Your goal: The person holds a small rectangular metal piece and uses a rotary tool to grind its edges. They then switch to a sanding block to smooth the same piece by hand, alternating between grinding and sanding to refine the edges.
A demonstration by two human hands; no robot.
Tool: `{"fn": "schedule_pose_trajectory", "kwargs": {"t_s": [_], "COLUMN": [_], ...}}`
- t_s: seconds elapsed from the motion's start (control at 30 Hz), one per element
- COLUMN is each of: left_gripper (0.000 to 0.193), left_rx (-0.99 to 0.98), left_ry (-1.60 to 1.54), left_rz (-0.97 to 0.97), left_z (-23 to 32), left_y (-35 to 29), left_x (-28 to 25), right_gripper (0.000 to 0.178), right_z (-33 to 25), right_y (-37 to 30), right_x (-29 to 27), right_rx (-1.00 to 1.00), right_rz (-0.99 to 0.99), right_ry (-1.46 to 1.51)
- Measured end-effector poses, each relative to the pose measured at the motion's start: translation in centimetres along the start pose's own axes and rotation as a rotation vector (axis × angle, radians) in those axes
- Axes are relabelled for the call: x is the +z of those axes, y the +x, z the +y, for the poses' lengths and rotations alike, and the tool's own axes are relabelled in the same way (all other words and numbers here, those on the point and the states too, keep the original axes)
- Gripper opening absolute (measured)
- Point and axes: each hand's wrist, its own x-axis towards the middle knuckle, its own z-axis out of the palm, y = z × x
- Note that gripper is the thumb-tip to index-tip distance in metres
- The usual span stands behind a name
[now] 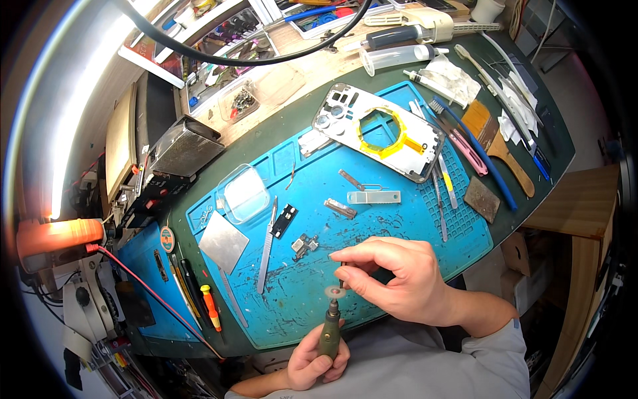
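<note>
At the front edge of the blue work mat (pixel 292 326), my left hand (pixel 307 361) is wrapped round a dark green rotary tool (pixel 328 339) held upright. A thin round disc (pixel 335 292) sits on the tool's tip. Just above it, my right hand (pixel 409 282) is closed in a pinch, thumb and forefinger on a small dark thin piece (pixel 342 277). That piece reaches down to the disc's edge; whether they touch I cannot tell. Nearest beyond my hands lie small metal parts (pixel 305 246), a metal bracket (pixel 339 208) and a translucent strip (pixel 374 197).
A phone housing with a yellow ring (pixel 415 149) lies at the mat's far side. Tweezers (pixel 267 256), a metal plate (pixel 224 242) and a clear box (pixel 244 193) lie left. Right are brushes (pixel 505 153), a pink knife (pixel 468 151) and syringes (pixel 399 58). A black cable (pixel 246 61) arches overhead.
</note>
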Motion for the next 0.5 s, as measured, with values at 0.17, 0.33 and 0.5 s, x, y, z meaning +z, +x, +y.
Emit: {"fn": "schedule_pose_trajectory", "kwargs": {"t_s": [0.17,0.33,0.5], "left_gripper": [0.078,0.078,0.079], "left_rx": [-0.007,-0.009,-0.006], "left_ry": [0.001,-0.008,-0.01], "left_rz": [-0.001,0.001,0.003], "left_z": [0.02,0.03,-0.03], "left_y": [0.02,0.01,0.04], "left_x": [-0.01,0.01,0.0], "right_gripper": [0.021,0.021,0.021], "right_z": [-0.1,-0.06,-0.07], "right_y": [0.0,-0.01,-0.02], "right_x": [-0.12,-0.09,-0.08], "right_rx": [-0.005,-0.005,-0.002], "right_rz": [0.001,0.003,0.003], "right_ry": [-0.016,-0.009,-0.004]}}
